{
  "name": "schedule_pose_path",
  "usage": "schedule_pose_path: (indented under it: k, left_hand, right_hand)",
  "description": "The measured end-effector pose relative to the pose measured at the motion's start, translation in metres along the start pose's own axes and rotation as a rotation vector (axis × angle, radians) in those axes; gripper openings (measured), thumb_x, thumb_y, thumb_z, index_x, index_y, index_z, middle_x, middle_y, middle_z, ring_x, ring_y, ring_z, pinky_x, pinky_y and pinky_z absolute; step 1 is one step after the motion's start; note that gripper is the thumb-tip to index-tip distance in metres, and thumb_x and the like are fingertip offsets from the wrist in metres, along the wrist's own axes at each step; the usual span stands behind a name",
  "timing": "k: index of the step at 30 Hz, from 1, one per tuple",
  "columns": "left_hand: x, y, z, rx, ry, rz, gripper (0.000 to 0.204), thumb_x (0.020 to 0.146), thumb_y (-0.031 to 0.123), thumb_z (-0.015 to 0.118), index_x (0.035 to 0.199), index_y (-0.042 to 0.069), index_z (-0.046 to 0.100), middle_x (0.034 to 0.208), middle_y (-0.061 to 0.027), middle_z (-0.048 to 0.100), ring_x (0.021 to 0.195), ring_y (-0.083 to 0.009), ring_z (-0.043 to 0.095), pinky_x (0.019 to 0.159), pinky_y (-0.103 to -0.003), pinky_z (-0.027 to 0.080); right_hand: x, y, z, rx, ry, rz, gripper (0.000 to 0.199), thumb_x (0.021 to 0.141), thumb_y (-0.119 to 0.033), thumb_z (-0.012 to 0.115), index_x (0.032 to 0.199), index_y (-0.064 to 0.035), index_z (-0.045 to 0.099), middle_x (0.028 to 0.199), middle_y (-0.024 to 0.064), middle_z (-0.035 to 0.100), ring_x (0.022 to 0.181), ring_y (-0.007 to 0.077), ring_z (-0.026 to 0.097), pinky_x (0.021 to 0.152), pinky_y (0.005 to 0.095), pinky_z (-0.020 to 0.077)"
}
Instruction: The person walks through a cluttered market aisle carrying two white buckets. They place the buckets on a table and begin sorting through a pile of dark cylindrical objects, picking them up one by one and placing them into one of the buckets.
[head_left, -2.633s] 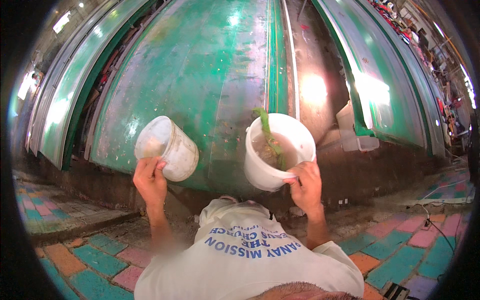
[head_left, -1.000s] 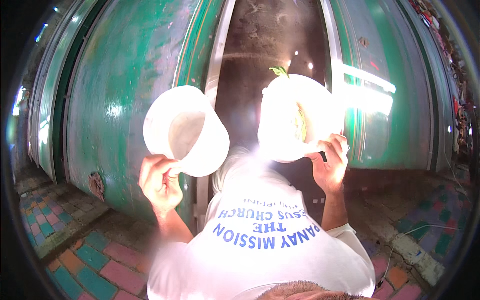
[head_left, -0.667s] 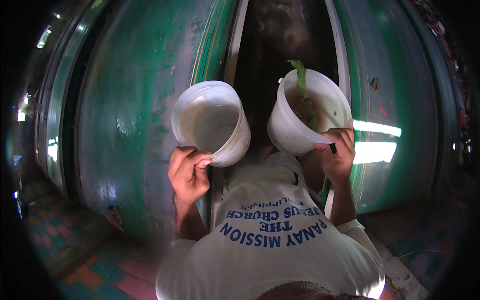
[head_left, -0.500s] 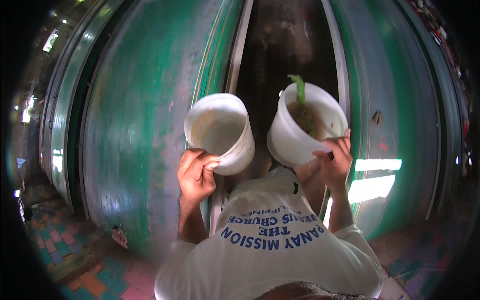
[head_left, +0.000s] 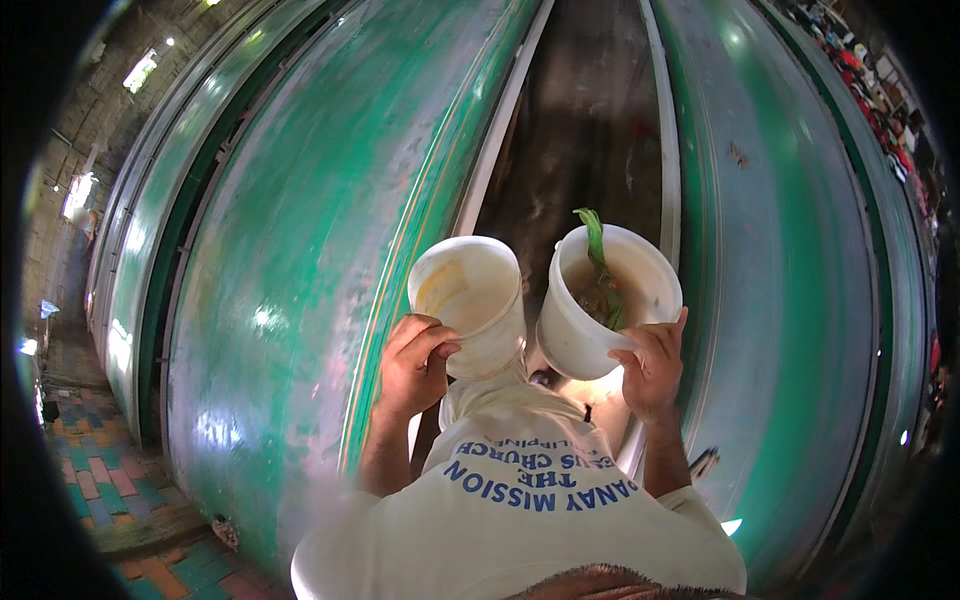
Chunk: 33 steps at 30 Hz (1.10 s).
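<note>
Two white plastic buckets hang side by side in front of my body, each gripped at its near rim. My left hand (head_left: 412,362) is closed on the rim of the left bucket (head_left: 500,345), whose inside has yellowish stains and is tilted toward me. My right hand (head_left: 652,372) is closed on the rim of the right bucket (head_left: 572,335). That one holds murky brown liquid (head_left: 640,290) with a green leafy stem (head_left: 597,250) standing out over the far rim. The bottoms of both buckets are hidden from above.
Long green-and-grey tables (head_left: 290,270) run along my left, and another such table (head_left: 780,300) along my right. Between them a dark narrow aisle (head_left: 575,130) stretches ahead. Coloured floor bricks (head_left: 110,475) show at lower left, and a pile of mixed items (head_left: 870,90) lies at far right.
The view has shifted along the aisle, with both buckets now lower in the picture and closer together. Both hands keep their hold on the rims.
</note>
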<state>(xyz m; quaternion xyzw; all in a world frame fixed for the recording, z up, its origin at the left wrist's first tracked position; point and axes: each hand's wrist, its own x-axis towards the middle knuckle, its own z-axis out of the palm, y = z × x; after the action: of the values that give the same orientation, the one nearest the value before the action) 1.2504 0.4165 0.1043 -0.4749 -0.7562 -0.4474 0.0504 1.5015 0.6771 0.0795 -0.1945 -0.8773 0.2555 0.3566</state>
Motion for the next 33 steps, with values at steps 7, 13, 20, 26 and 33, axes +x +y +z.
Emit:
schedule_pose_path:
  k: [7,13,20,26,33]
  left_hand:
    - [0.152,-0.104,0.090,-0.075,-0.069,0.079,0.027,0.076,-0.010,0.085,0.097,0.004,0.077,0.095,-0.0099,0.072,0.088,-0.0316,0.070,0.076,-0.042,0.057]
    - [0.313,-0.171,0.148,-0.117,-0.087,0.173,0.023,0.078,-0.009,0.080,0.097,0.004,0.076,0.095,-0.0097,0.069,0.087,-0.0323,0.070,0.074,-0.043,0.059]
    - [0.480,-0.237,0.209,-0.116,-0.122,0.176,0.024,0.078,-0.009,0.080,0.099,0.004,0.077,0.097,-0.0113,0.070,0.089,-0.0341,0.070,0.076,-0.045,0.059]
    - [0.621,-0.299,0.281,-0.132,-0.110,0.074,0.022,0.080,-0.008,0.084,0.099,0.002,0.078,0.096,-0.0139,0.071,0.090,-0.0337,0.070,0.076,-0.044,0.057]
    - [0.802,-0.323,0.349,-0.016,-0.058,0.053,0.023,0.080,-0.009,0.081,0.100,0.002,0.079,0.098,-0.0137,0.070,0.090,-0.0352,0.070,0.077,-0.044,0.058]
  right_hand:
    - [0.133,0.119,0.054,-0.053,0.033,0.039,0.032,0.084,-0.010,0.089,0.112,-0.0053,0.075,0.104,0.0096,0.072,0.106,0.0330,0.069,0.136,0.0678,0.0189]
    - [0.276,0.201,0.092,-0.162,0.006,0.077,0.036,0.096,-0.036,0.083,0.113,-0.0059,0.074,0.102,0.0121,0.071,0.108,0.0365,0.068,0.135,0.0685,0.0188]
    - [0.421,0.307,0.127,-0.156,0.154,0.110,0.037,0.090,-0.028,0.089,0.111,-0.0038,0.070,0.105,0.0128,0.068,0.106,0.0333,0.064,0.123,0.0583,0.0375]
    - [0.560,0.415,0.166,-0.038,0.248,0.161,0.037,0.086,-0.030,0.090,0.108,-0.0061,0.072,0.097,0.0105,0.069,0.097,0.0351,0.060,0.095,0.0493,0.0406]
    - [0.731,0.522,0.187,-0.079,0.176,0.074,0.034,0.087,-0.030,0.090,0.104,-0.0065,0.072,0.095,0.0093,0.067,0.095,0.0328,0.059,0.094,0.0458,0.0437]
